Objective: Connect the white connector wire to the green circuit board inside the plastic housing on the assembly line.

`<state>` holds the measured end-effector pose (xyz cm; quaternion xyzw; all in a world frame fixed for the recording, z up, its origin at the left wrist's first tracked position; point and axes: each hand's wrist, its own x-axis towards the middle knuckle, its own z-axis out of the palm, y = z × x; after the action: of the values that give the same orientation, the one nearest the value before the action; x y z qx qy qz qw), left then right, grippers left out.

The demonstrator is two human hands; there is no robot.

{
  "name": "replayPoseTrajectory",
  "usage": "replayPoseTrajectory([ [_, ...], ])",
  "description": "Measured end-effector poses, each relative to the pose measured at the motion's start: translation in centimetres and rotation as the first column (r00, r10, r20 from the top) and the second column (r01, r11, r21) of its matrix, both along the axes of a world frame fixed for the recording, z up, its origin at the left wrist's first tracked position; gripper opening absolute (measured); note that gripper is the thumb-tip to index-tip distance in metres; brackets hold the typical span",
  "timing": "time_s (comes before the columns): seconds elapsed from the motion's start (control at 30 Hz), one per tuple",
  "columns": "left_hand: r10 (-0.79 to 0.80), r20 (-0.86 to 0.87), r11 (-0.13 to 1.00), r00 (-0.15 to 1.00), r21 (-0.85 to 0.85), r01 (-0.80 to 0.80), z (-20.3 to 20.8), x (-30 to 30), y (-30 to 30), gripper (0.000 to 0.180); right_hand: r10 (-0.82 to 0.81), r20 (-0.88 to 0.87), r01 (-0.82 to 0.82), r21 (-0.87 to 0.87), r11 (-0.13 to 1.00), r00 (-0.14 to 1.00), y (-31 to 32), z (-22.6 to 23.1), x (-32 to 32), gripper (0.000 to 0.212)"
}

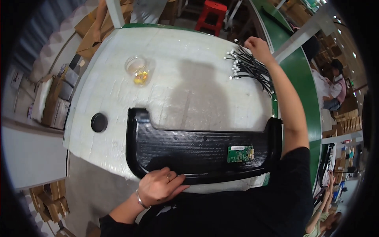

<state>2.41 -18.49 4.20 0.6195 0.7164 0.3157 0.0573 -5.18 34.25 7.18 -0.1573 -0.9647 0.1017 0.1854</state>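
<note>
Two hands: I see both at work, well apart.
Left hand (160, 186): fingers curled on the near edge of the black panel (197, 152), pinning it flat on the white table (118, 98).
Right hand (257, 46): stretched to the far corner, closed around the bundle of black cables (250, 67).
Circuit board (240, 153): green, on the panel's right part.
Around: clear cup (138, 69) and black cap (99, 122) to the left, clear of the reach; red stool (212, 15) beyond the table.

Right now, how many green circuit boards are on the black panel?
1: a small green circuit board on the black panel, toward its right end, near the front edge. Any beneath the panel would be hidden.
</note>
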Motion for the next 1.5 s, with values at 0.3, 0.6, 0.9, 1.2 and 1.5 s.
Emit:
replayPoseTrajectory([
  [0.3,0.106,-0.062,0.994,0.992,-0.019,-0.107,0.3,1.1,-0.4,0.026,-0.126,0.029,0.125,0.043,0.991,0.992,-0.7,-1.5,-1.5,0.02],
  [0.6,0.135,-0.09,0.989,0.987,-0.051,-0.14,0.1,1.6,-0.3,0.029,-0.374,0.167,0.38,-0.005,0.925,0.912,-0.2,-5.6,-6.1,0.022],
  [0.9,0.124,-0.118,0.99,0.985,-0.055,-0.131,0.4,1.2,0.2,0.029,-0.033,0.148,0.032,0.007,0.999,0.988,-2.9,0.1,-1.8,0.017],
  [1.2,0.152,-0.128,0.987,0.98,-0.026,-0.157,-0.1,1.2,-0.1,0.03,-0.301,0.102,0.278,0.191,0.941,0.948,-1.9,-6.1,-5.7,0.027],
  [1.5,0.121,-0.117,0.991,0.986,-0.042,-0.126,0.2,1.8,-0.6,0.03,0.082,0.037,-0.08,-0.035,0.996,0.996,-5.6,0.9,-1.3,0.015],
])
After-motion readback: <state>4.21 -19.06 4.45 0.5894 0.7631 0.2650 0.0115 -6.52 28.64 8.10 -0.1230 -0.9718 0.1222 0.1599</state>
